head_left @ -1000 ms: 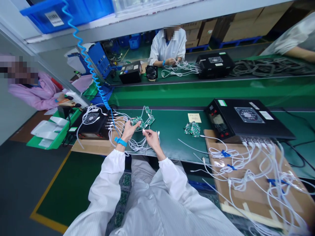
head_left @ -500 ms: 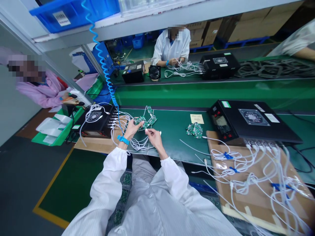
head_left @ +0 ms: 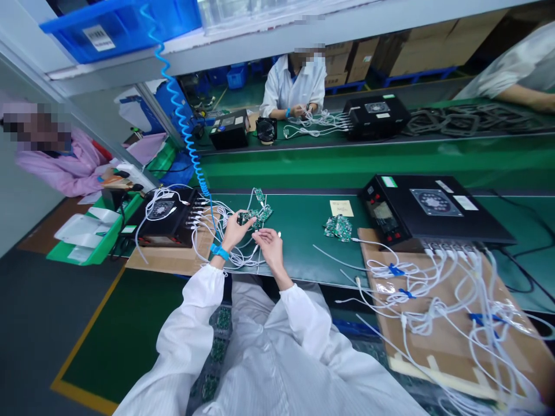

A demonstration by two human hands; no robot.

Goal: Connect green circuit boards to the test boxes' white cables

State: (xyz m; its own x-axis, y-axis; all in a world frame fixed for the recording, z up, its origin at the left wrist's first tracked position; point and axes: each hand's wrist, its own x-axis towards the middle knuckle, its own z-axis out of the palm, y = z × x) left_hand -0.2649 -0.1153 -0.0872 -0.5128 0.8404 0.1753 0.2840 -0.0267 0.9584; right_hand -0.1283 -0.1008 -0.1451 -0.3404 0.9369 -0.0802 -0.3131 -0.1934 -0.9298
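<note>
My left hand (head_left: 235, 232), a blue band at its wrist, grips a small green circuit board (head_left: 248, 219) between thumb and fingers. Close beside it, my right hand (head_left: 270, 247) is closed in a pinch on a white cable's plug (head_left: 256, 233), held by the board's near edge. Whether the plug touches the board I cannot tell. Just beyond the hands lie more green boards (head_left: 259, 195) with white cables at them. Looped white cables (head_left: 243, 257) spread under and around both hands, running from the black box (head_left: 167, 222) on the left.
A stack of green boards (head_left: 338, 227) lies right of my hands, below a yellow note (head_left: 341, 208). Further right stands a large black box (head_left: 433, 211), its white cables tangled over cardboard (head_left: 381, 341). A coiled blue hose (head_left: 184, 130) hangs at the left. Co-workers sit across and left.
The whole view has shifted slightly. My left hand keeps its hold on the circuit board, and my right hand stays beside it with the plug; its fingers are curled a little more.
</note>
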